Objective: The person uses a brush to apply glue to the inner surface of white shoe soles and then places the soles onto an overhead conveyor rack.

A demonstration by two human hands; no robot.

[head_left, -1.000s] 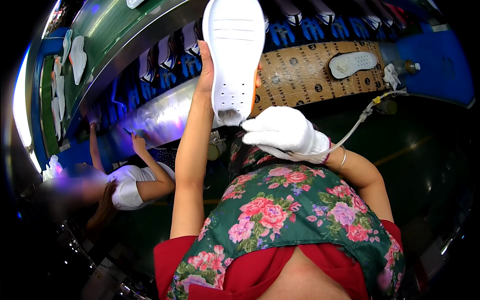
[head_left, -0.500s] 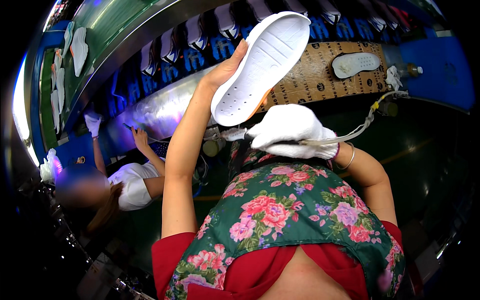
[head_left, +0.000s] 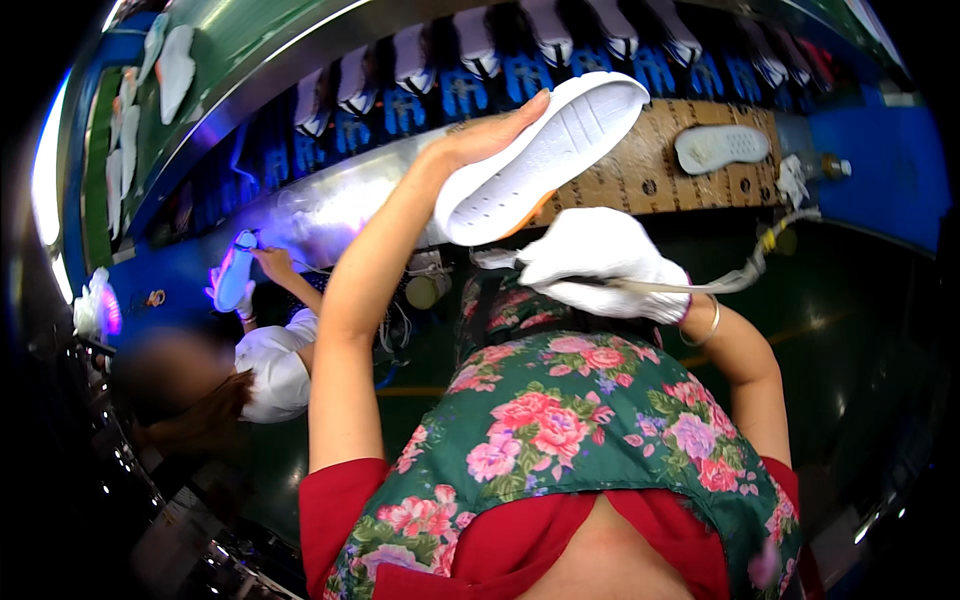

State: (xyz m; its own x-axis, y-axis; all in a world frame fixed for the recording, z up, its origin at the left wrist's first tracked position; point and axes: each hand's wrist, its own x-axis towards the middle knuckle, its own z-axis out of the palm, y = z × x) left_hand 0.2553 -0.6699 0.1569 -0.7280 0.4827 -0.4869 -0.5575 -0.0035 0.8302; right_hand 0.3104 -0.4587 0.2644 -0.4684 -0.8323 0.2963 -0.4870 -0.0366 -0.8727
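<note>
My bare left hand [head_left: 490,137] grips a white shoe sole [head_left: 548,160] by its left edge. The sole is held up at a slant, its hollow, ribbed inner face toward me. An orange patch shows along its lower right edge. Just below the sole, my right hand [head_left: 604,262], in a white knit glove, is closed round a brush [head_left: 494,258] whose pale head sticks out to the left, apart from the sole. The brush's handle is hidden by the glove. A pale hose [head_left: 715,286] runs from this hand toward the bench's right end.
Another white sole [head_left: 722,148] lies on a brown cardboard sheet [head_left: 640,180] on the bench. Beyond it stand several shoe uppers [head_left: 475,40] in a row. At the left, a co-worker's hands hold a sole [head_left: 235,272]. More soles [head_left: 176,72] lie at far left.
The sole in my left hand has come down and slightly right, tilting further. My right hand with the brush has shifted a little right. The co-worker now holds up a sole.
</note>
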